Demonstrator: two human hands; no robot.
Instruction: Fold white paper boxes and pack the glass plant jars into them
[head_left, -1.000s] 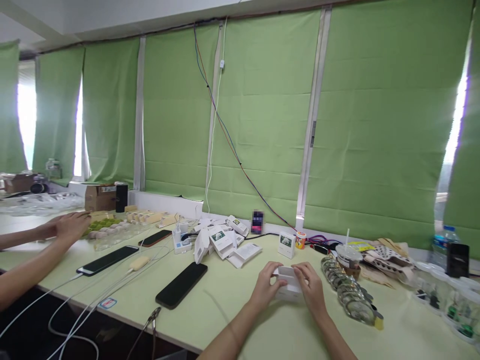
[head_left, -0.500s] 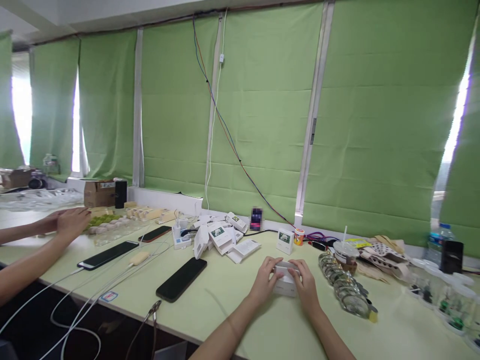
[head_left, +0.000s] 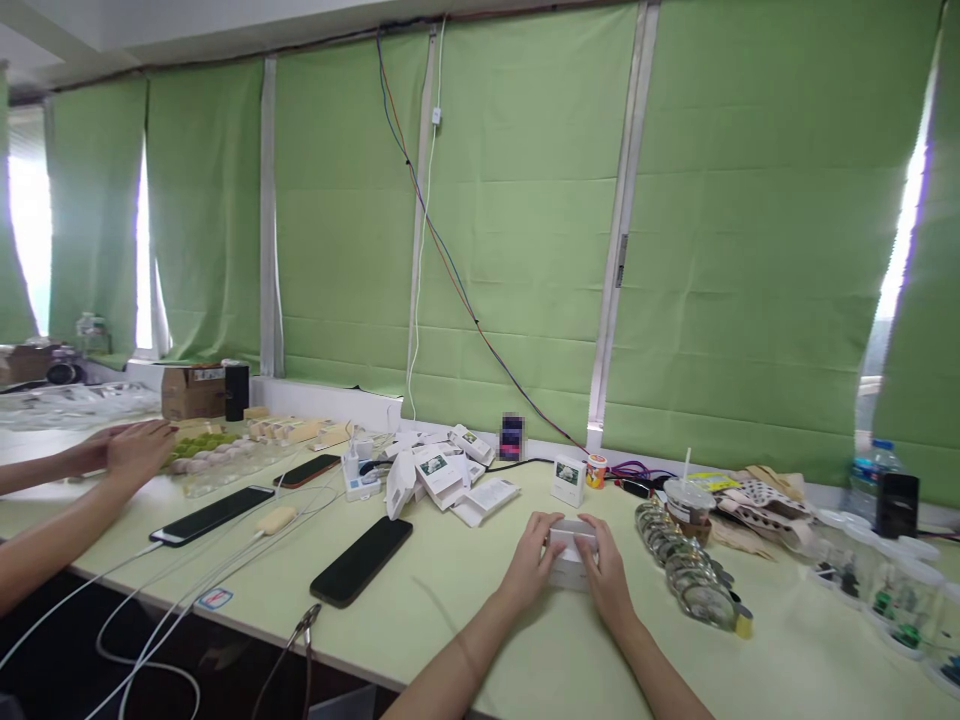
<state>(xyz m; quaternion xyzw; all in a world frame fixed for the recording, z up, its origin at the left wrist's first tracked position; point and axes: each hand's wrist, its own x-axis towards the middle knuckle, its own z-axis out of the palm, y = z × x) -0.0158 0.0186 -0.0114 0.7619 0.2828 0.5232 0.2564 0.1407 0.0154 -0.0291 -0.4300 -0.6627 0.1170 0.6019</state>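
Note:
My left hand (head_left: 529,562) and my right hand (head_left: 606,566) hold a small white cardboard box (head_left: 570,574) between them, low over the table. The fingers are curled round its two ends. Both thumbs lie on the near upper part of the box, and my fingers cover its sides. Just beyond, a white box with a printed picture (head_left: 568,482) stands upright beside a small orange-and-white tub (head_left: 595,471). To the left is a heap of similar white boxes (head_left: 442,476), some with flaps open.
A dark phone (head_left: 362,562) lies left of my arms. A row of round clear-and-metallic pieces (head_left: 690,575) is on the right, near a lidded cup (head_left: 687,500) and clear jars (head_left: 912,590). At far left, another person's hands (head_left: 139,450) work by a tray. White cables (head_left: 184,590) cross the table edge.
The view has shifted very slightly. My hands keep hold of the box in nearly the same place; my right thumb has moved slightly inward over it.

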